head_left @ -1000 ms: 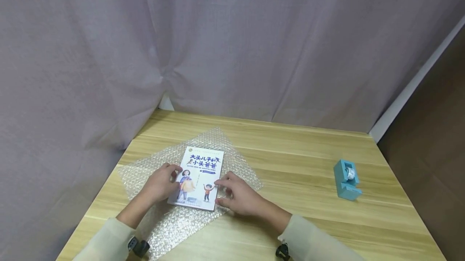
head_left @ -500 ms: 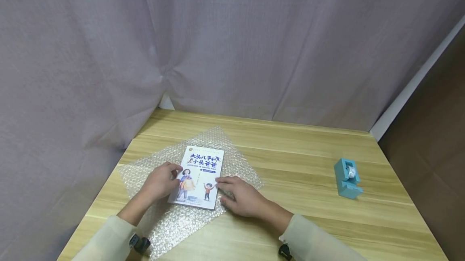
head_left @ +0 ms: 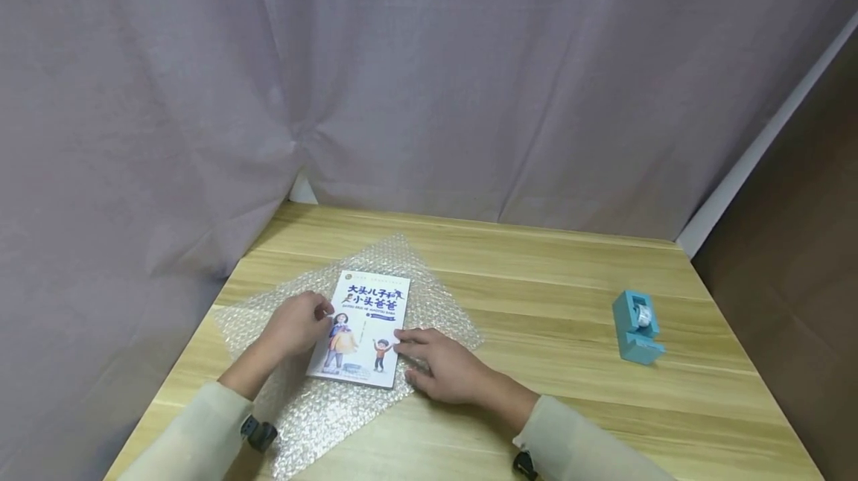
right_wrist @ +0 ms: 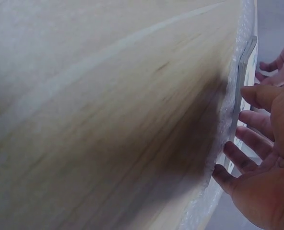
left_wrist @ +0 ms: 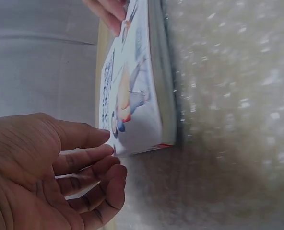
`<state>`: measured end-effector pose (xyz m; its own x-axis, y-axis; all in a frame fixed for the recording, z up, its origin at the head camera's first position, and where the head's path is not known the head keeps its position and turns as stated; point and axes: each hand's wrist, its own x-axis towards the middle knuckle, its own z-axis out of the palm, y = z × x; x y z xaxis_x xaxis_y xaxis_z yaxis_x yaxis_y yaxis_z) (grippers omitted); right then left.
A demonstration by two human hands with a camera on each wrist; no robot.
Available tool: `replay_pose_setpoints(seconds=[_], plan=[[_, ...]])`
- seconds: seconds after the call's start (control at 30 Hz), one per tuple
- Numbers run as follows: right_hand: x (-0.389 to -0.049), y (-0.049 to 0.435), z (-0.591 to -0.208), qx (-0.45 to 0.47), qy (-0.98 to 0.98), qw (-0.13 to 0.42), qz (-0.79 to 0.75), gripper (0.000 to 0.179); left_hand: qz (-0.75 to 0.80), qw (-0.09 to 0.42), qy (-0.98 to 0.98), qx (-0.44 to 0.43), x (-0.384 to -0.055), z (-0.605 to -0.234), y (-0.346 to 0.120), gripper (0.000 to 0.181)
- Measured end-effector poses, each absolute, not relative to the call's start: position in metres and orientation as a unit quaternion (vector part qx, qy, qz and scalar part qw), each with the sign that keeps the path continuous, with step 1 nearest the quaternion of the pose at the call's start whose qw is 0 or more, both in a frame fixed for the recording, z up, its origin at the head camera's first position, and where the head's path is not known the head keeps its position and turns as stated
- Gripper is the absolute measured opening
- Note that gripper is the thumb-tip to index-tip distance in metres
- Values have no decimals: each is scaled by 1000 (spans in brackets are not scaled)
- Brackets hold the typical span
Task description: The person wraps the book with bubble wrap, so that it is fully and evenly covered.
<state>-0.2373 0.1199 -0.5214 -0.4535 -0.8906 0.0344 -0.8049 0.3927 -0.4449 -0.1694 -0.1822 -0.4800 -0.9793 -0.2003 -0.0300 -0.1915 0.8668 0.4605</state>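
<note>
A white picture book [head_left: 365, 328] with a blue title and two drawn figures lies face up on a sheet of bubble wrap [head_left: 338, 414]. At its left edge is my left hand [head_left: 293, 326], fingers loosely bent; in the left wrist view the thumb and fingertips [left_wrist: 103, 136] come right up to the book's edge. My right hand [head_left: 447, 368] is at the opposite long edge, its fingers spread along that side. In the right wrist view those fingertips [right_wrist: 250, 92] overlap the book's edge and the wrap. Neither hand is wrapped round the book.
A blue tape dispenser [head_left: 637, 339] with a roll in it stands on the right of the wooden table [head_left: 536, 280]. A grey curtain [head_left: 429, 94] hangs behind and to the left. A brown panel [head_left: 791, 280] borders the right side.
The right hand's fingers have straightened and the thumb has drawn slightly away from the book's lower right edge. The left hand and the book stay almost where they were.
</note>
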Motion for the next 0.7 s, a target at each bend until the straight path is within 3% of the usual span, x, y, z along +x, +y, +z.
replay_pose_setpoints(seconds=[0.27, 0.7], plan=[[-240, 121, -522, -517, 827, 104, -195, 53, -234, 58, -970, 41, -199, -485, -194, 35], [-238, 123, -521, -521, 824, 109, -193, 56, -266, 49, -963, 10, -250, -491, -210, 52]])
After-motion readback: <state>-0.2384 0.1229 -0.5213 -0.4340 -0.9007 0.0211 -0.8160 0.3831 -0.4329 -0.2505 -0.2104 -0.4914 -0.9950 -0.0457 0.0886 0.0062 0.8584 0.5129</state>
